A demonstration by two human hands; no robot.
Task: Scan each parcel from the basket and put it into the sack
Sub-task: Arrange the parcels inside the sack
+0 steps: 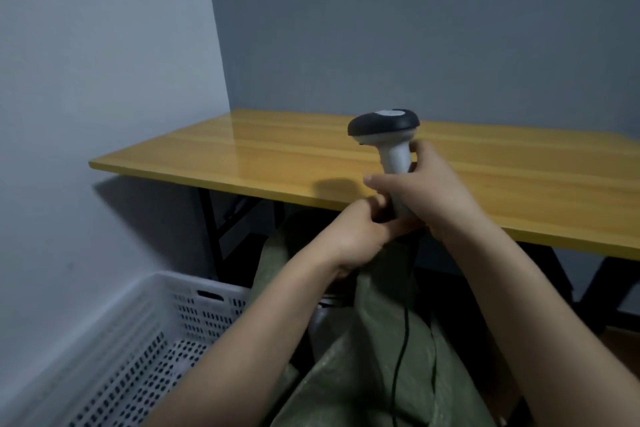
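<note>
My right hand (426, 191) grips the white handle of a barcode scanner (386, 130) with a dark head, held upright over the front edge of the yellow table (242, 156). My left hand (356, 229) is curled at the bottom of the scanner handle, where the black cable (401, 350) leaves it; what its fingers hold is partly hidden. The green sack (377, 374) lies below my arms, with a pale parcel (322, 319) showing in its opening. The white perforated basket (145, 340) stands at the lower left; I see no parcel in its visible part.
Grey walls meet in a corner behind the table's left end. Black folding legs (211, 229) stand under the table. The cable hangs down across the sack. A strip of wooden floor (620, 343) shows at the far right.
</note>
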